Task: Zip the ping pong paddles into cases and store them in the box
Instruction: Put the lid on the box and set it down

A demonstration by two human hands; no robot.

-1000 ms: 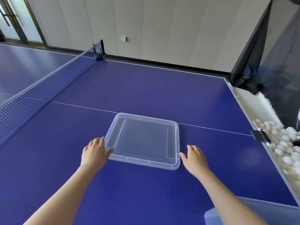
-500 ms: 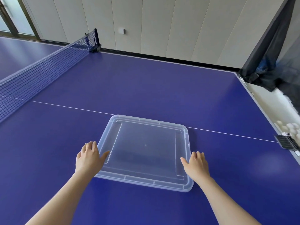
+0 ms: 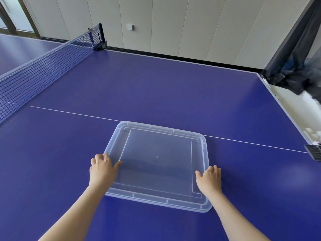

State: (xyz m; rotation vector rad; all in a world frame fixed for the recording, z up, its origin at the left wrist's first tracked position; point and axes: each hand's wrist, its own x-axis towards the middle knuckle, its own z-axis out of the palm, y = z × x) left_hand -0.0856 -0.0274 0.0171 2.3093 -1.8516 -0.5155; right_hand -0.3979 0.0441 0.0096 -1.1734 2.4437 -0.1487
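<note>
Since 1.0 s ago: both hands have come in from the table surface beside the lid and now sit on its side edges. Their fingers, straighter before, are now curled. My view has also dropped closer. The lid itself seems not to have shifted against the white line.

Current state:
- Lid (image 3: 156, 162): clear plastic, rectangular, lying flat on the blue table (image 3: 156, 87). It is on my side of the net (image 3: 43, 66), and its far edge overlaps the white line (image 3: 73, 113).
- Left hand (image 3: 102, 169): at the lid's left edge, nearer the front half. Its fingers (image 3: 99, 158) are bent over the rim and close together, and the thumb lies across the lid's top. I read this as a grip on the rim.
- Right hand (image 3: 209, 180): at the lid's right edge, roughly opposite the left. Its fingers (image 3: 215, 168) are curled over the outer rim and the thumb is spread inward onto the lid's top. This also reads as a grip.
- I cannot tell whether any edge of the lid is off the table.

Surroundings: a dark cloth (image 3: 295, 66) hangs at the far right corner of the table. A small wall plate (image 3: 130, 27) is on the panelled wall behind.
</note>
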